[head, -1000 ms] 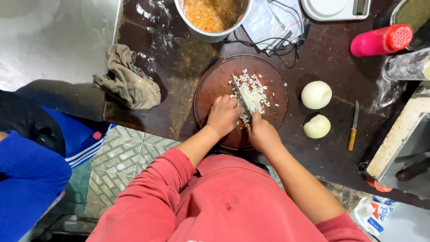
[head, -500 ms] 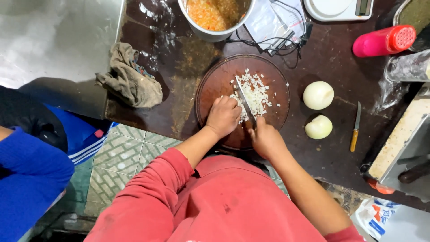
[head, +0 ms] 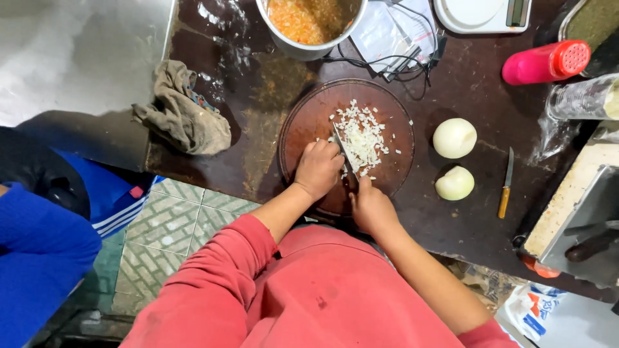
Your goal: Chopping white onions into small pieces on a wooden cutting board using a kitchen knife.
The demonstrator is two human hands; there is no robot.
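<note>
Inspection of the work surface from the head view

The round wooden cutting board (head: 309,119) lies at the front edge of the dark counter (head: 477,212), roughly midway along it. On the board's right half sits a heap of chopped onion (head: 362,136), a loose pile with stray bits scattered toward the board's far and right rim.

The left hand (head: 317,169) rests on the near middle of the board, fingers curled together into a fist, apparently closed round the handle of the knife (head: 342,149); the handle itself is hidden under the hand, so the grip is judged rather than seen. The blade runs away from that fist toward the far edge of the counter, its long axis nearly straight out from the body with a slight lean to the left, and it lies along the left flank of the heap, touching it.

The right hand (head: 372,207) sits at the board's front rim, just beside the left hand. Its fingers are drawn together, and one fingertip reaches forward to the near end of the blade. Whether it presses on the blade or on the onion cannot be told.

The heap therefore lies directly right of the blade and just beyond the right fingertips. The left hand governs the blade; the right is the nearer to the pile's front edge.

Two peeled onions (head: 454,137) stand on the counter right of the board, untouched, with a small knife (head: 505,187) beyond them
</note>
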